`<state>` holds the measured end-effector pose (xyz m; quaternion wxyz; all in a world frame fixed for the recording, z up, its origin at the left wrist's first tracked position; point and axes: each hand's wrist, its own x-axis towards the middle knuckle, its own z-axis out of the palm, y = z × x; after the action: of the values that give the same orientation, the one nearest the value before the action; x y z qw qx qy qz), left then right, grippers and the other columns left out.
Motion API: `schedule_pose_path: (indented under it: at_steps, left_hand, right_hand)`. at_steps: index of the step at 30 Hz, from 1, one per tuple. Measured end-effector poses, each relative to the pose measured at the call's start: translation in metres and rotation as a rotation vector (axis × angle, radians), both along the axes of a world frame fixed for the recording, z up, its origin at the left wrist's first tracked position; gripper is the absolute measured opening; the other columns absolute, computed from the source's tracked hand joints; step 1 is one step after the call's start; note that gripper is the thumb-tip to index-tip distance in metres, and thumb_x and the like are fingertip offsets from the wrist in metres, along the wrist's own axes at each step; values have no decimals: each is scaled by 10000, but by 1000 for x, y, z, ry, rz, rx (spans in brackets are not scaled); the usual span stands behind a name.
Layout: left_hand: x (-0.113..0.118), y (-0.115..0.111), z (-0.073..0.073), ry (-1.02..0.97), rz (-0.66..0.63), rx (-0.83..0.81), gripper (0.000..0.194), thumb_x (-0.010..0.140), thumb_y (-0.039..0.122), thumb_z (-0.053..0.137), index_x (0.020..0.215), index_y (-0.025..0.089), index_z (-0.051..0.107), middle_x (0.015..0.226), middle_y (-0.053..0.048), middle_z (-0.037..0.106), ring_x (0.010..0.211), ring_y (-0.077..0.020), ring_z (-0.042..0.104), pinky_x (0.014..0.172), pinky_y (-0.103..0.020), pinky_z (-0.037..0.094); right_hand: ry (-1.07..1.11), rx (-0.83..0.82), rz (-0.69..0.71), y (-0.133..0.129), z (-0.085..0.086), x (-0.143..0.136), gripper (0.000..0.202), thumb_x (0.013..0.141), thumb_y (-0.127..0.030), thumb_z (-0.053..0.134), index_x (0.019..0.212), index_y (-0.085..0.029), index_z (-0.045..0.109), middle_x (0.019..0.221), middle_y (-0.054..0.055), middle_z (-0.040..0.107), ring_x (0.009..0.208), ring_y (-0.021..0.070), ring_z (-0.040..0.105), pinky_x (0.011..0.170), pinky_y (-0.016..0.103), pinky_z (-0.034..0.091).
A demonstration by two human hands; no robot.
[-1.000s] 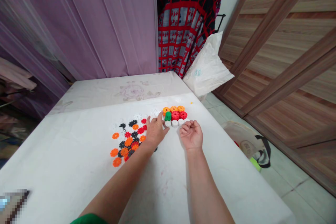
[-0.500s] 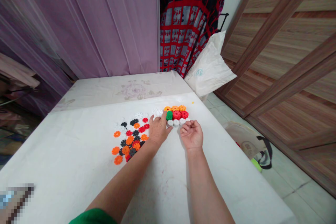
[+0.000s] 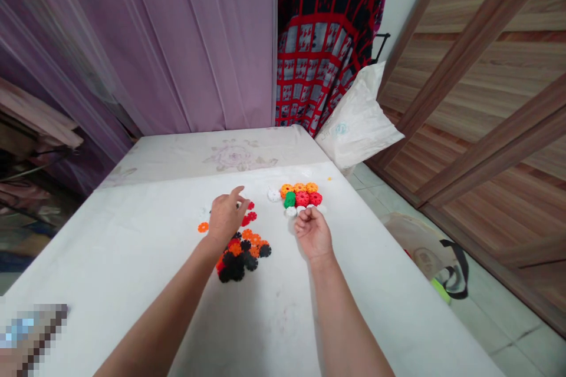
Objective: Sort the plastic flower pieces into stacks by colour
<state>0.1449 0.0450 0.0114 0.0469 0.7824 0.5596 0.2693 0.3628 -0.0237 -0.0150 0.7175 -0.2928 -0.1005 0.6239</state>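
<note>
Left hand (image 3: 227, 212) spread; right hand (image 3: 313, 234) curled, contents unclear, near green notched plastic disc stack (image 3: 289, 199); finger nudge could topple it.

White-covered table (image 3: 375, 271): loose discs (image 3: 245, 245) piled; stacked discs (image 3: 302, 198) in 3 rows.

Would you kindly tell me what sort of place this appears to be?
Probably a room in a home, perhaps a bedroom: a long purple curtain hangs behind the flowered cloth, and wooden panels, like wardrobe doors, line the right side.
</note>
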Motion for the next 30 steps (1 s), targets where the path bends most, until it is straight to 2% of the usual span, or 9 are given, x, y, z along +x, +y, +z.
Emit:
schedule_pose_path:
  at_steps: [3, 5, 10, 16, 20, 22, 26, 30]
  left_hand:
    - [-49, 5, -2, 22, 154, -47, 371, 904, 348, 476, 1222, 207, 603, 958, -51, 761, 955, -246, 681, 924, -382, 483]
    - [-74, 3, -7, 31, 248, -103, 376, 897, 358, 458, 1191, 209, 639, 972, -58, 762, 952, -250, 686, 890, -370, 501]
    - [-106, -5, -21, -66, 324, -190, 362, 876, 358, 449, 1107, 221, 692, 972, -49, 769, 905, -229, 704, 811, -326, 534]
    - [-122, -1, -30, -231, 210, -197, 325, 840, 389, 492, 1013, 242, 724, 1003, -26, 766, 917, -203, 701, 860, -323, 548]
    - [-126, -2, -33, -184, 30, -153, 312, 828, 422, 536, 958, 239, 753, 1025, -57, 749, 974, -211, 680, 940, -358, 522]
    - [-124, -5, -33, -126, -11, -118, 309, 810, 447, 585, 965, 246, 762, 1072, -75, 732, 1015, -228, 664, 976, -387, 501]
    - [-113, -12, -34, -8, 42, -85, 327, 795, 464, 637, 1018, 258, 759, 1128, -94, 704, 1062, -266, 638, 1000, -442, 480]
    - [-101, -15, -33, 21, 120, -91, 290, 809, 418, 638, 1012, 247, 754, 1111, -88, 709, 1049, -275, 637, 984, -445, 483]
  right_hand:
    - [-116, 2, 66, 2, -1, -28, 244, 659, -336, 788, 666, -188, 594, 610, -37, 590, 519, 74, 508, 455, 185, 398]
    - [-155, 8, 86, 5, -1, -45, 233, 639, -336, 804, 690, -183, 636, 651, -13, 638, 572, 96, 563, 497, 197, 451]
    - [-141, -11, 128, 15, -1, -63, 224, 622, -308, 822, 741, -175, 688, 696, 7, 697, 632, 108, 623, 560, 195, 513]
    - [-45, -44, 127, 11, -10, -55, 211, 699, -321, 794, 806, -167, 698, 755, 26, 713, 699, 115, 664, 635, 210, 551]
    - [-14, -94, 131, 1, -15, -49, 212, 697, -314, 805, 813, -177, 691, 746, 9, 710, 687, 113, 659, 625, 216, 557]
    - [2, -109, 121, -2, -15, -46, 210, 692, -297, 811, 813, -179, 687, 738, 2, 706, 679, 110, 656, 625, 216, 559]
    - [33, -136, 116, -1, -12, -44, 187, 692, -260, 808, 799, -176, 680, 723, -6, 699, 655, 103, 647, 617, 217, 561]
    - [34, -126, 126, 1, -12, -41, 153, 719, -245, 789, 796, -182, 673, 727, -12, 699, 646, 99, 644, 615, 222, 562]
